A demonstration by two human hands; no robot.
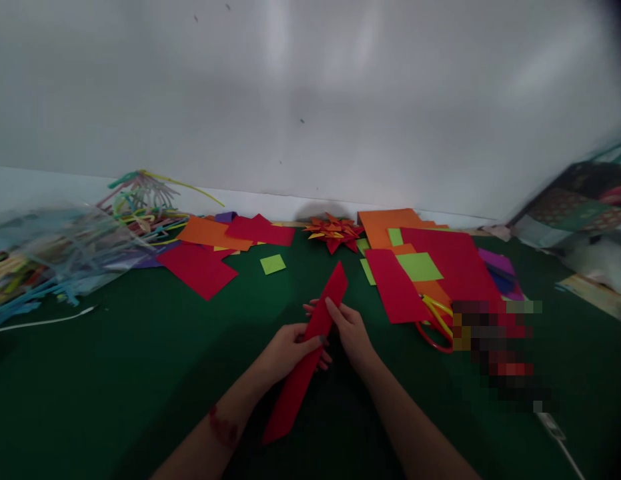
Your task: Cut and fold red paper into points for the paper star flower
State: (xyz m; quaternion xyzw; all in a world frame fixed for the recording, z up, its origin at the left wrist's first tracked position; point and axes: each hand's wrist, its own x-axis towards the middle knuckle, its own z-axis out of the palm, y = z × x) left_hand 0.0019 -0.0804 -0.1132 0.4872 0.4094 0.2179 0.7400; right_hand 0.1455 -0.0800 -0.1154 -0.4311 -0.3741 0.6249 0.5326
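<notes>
Head view: a long red paper strip [296, 387] with slanted ends is held up over the middle of the green tabletop [90, 393], tilted so that its far end points away and slightly to the right. The left hand [286, 348] is partly closed around it near the middle, thumb on the upper face and fingers underneath, their tips showing past the right edge. The right hand [353, 333] pinches it nearer the far end, thumb on top and the other fingers curled behind.

Beyond the strip, a red and orange folded-paper flower [333, 232] sits near the white wall [290, 100], and a small green square [273, 265] lies to its left. Farther left are an orange sheet [210, 233] and a red sheet [197, 268], then a clear plastic bag [97, 250] among a heap of multicoloured fuzzy stems [145, 197]. A white cable [45, 323] lies in front of the bag.

To the right of the flower, a large red sheet [455, 263], a narrower red sheet [393, 287] and a green piece [423, 267] overlap. Yellow and red loop handles [434, 344] lie by their near edge; what they join is hidden by a pixelated patch. A purple item [500, 265] is just beside the large sheet.
</notes>
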